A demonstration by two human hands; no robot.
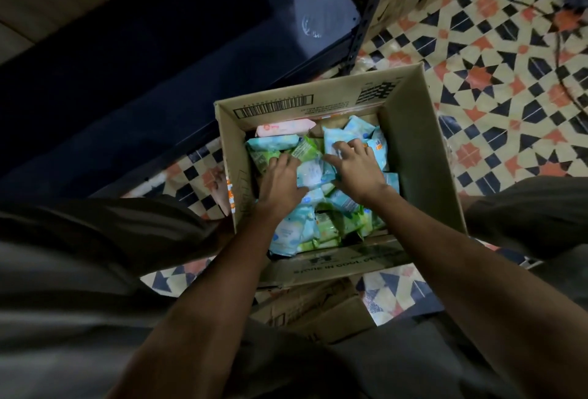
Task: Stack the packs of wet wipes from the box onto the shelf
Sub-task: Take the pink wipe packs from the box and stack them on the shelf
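An open cardboard box (416,156) stands on the floor in front of me, filled with several blue and green packs of wet wipes (313,172) and one pink pack (283,127) at its far side. Both my hands are inside the box on top of the pile. My left hand (280,183) lies on the packs at the left, fingers reaching over a green pack (305,148). My right hand (356,169) spreads its fingers over a blue pack (337,140) at the far right. Whether either hand grips a pack is hidden. The dark blue shelf (178,58) is at the upper left.
A perforated metal upright (366,13) of the shelf stands just beyond the box. Flattened cardboard (315,309) lies on the patterned tile floor (496,80) between my legs. A dark cable (558,58) runs across the floor at the upper right.
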